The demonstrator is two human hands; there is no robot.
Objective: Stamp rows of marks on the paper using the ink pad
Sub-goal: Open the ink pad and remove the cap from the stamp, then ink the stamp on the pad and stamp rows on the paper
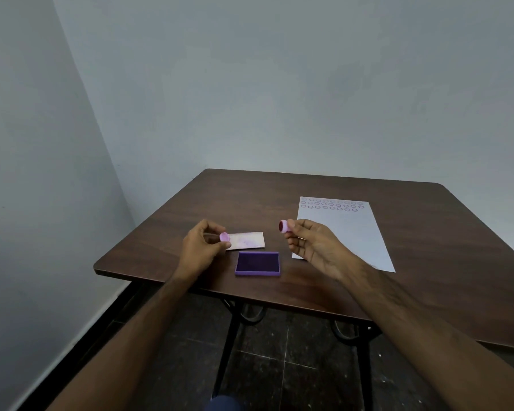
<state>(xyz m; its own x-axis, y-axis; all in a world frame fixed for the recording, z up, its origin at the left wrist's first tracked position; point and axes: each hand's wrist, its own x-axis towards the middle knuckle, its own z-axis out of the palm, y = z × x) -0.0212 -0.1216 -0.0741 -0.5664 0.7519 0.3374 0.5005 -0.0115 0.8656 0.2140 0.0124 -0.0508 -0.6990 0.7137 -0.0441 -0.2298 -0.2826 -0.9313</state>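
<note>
Person stands at the dark brown wooden table (398,262), both arms out over the near edge. Right hand (312,244) pinches a small pink round stamp (285,226) between thumb and fingertips, its red inked face tipped sideways toward 9 o'clock, held in the air clear of everything. Left hand (201,247) pinches a small pink round cap (224,237) at its fingertips, just over the near end of a stained white paper scrap (248,240). Open purple rectangular ink pad (257,263) lies between the hands at 6 o'clock from the scrap. White paper sheet (350,232) lies at 3 o'clock from the pad, three rows of faint ring marks along its far edge at 12 o'clock, the rest blank. Risks, as I judge them: the stamp face is wet and sideways, so it could brush fingers or table; the loose sheet could slide under a press and smear; rows could drift, since nothing guides the spacing; under-inking gives faint rings.
</note>
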